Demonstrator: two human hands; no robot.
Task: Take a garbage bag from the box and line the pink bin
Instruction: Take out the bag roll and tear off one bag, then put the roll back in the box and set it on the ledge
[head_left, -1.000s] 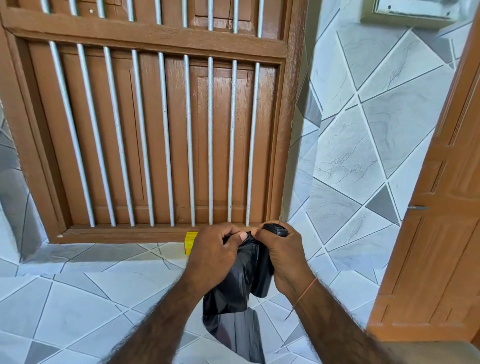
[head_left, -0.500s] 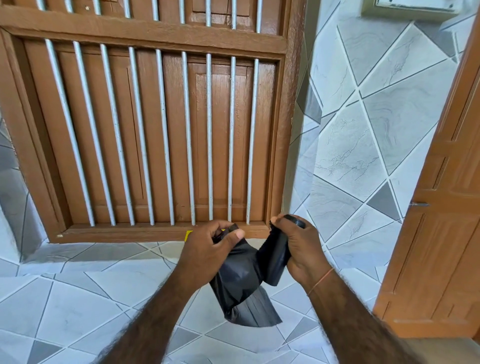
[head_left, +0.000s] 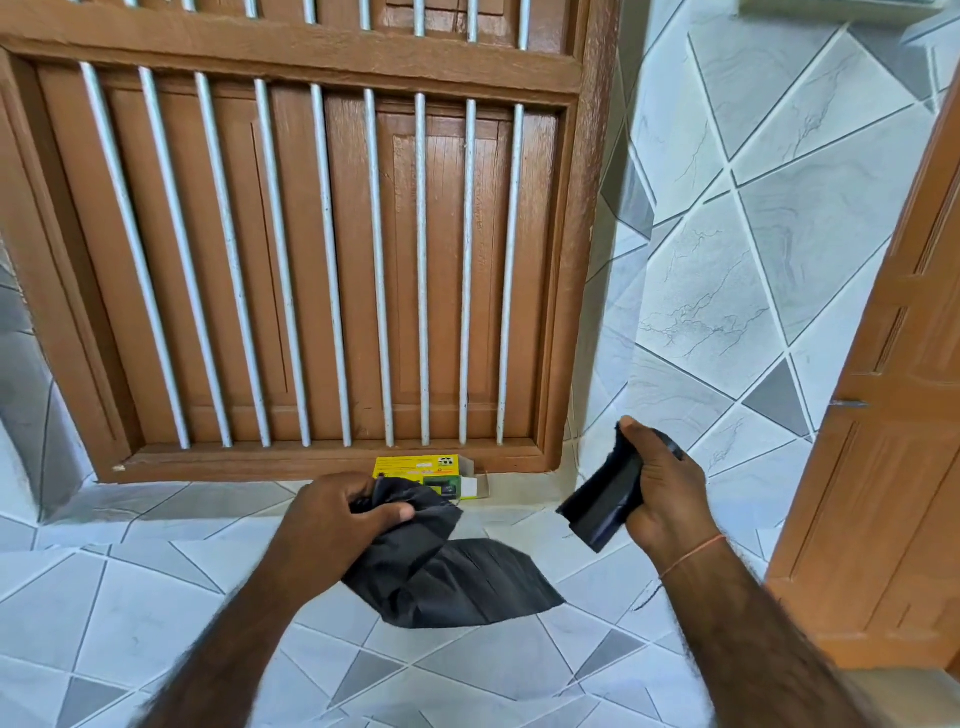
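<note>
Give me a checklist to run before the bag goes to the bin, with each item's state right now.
1. One garbage bag separated from the roll: ok, the two pieces hang apart with a gap between them.
2. Left hand has a firm grip on the bag: ok, fingers and thumb curl round its bunched top.
3. Right hand free to open the bag: not ok, it holds the roll.
4. Yellow box within sight for returning the roll: ok, it lies at the foot of the wooden grille.
5. Bag mouth found and opened: cannot tell.
6. Pink bin located: not ok, not in view.
</note>
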